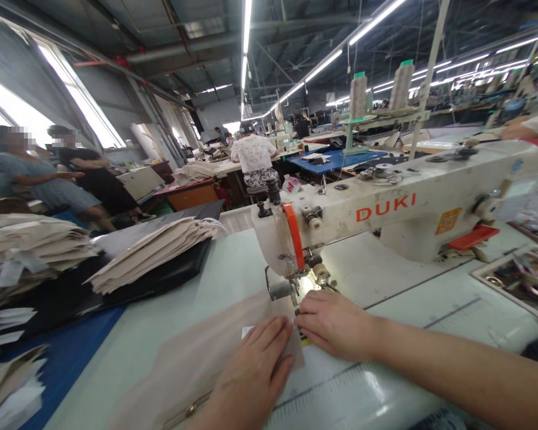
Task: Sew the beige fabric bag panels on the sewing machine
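Observation:
A beige fabric piece lies on the pale green table, its right edge by the needle area of a white sewing machine marked DUKI. My left hand rests flat on this fabric, fingers stretched toward the needle, beside a small white label. Just in front of the presser foot, my right hand has its fingers bent and pressed together at the fabric's right edge. The fingertips of both hands almost meet. A lamp lights the needle area, partly hidden behind my right hand. A gold-coloured metal piece shows beside my left wrist.
Beige cut pieces lie stacked on black material at left, near another fabric pile. A tray of small metal parts sits at right. Thread cones stand behind the machine. Two people stand at left; another person sits ahead.

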A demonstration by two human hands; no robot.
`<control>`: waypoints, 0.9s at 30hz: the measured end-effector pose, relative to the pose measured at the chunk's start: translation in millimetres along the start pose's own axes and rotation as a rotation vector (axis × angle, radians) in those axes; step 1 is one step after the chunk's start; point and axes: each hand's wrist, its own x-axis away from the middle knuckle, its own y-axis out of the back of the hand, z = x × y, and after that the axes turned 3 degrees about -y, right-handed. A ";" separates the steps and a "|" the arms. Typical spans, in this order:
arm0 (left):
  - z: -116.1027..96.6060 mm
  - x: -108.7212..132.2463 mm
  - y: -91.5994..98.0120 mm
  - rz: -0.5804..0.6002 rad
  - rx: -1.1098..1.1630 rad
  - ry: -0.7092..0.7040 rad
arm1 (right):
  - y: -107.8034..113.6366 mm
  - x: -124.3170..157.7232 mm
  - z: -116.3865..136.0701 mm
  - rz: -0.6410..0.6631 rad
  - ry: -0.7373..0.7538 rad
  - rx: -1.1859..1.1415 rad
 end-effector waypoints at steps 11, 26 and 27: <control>13.4 -34.4 -21.6 -0.012 0.073 0.084 | -1.5 -9.2 -21.3 0.003 -0.080 0.077; 5.4 -30.3 -15.9 0.024 0.048 0.059 | -5.8 -9.0 -19.8 -0.020 -0.087 0.070; 6.4 -31.9 -16.8 0.017 0.055 0.060 | -5.0 -9.6 -20.1 -0.011 -0.095 0.082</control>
